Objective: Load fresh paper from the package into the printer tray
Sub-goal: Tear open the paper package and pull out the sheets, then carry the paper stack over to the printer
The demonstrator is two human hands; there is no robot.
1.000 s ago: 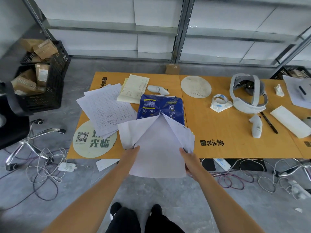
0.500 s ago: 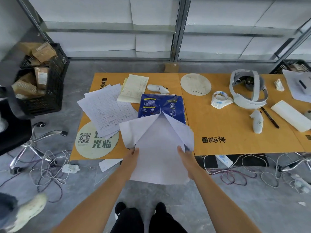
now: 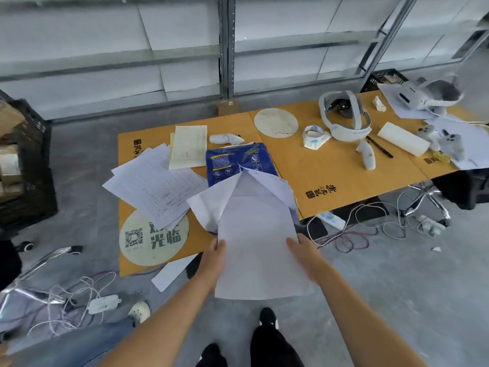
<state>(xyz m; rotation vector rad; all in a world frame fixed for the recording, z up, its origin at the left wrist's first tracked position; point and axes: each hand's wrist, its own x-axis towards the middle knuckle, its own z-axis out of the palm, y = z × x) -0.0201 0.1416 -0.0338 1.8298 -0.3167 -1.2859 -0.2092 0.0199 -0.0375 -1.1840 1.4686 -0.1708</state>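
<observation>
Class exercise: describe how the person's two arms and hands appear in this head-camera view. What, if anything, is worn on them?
Both forearms are bare from the lower frame edge to the wrists; no sleeves show. The left hand and right hand wear no gloves. No watch, ring or bracelet is visible.

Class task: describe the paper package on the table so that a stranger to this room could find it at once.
Start at the long orange table and go to its left half. Among the scattered white sheets lies the blue package, torn open at its near end. It is the only dark blue printed wrapper there, and both hands are drawing blank paper from it.
</observation>
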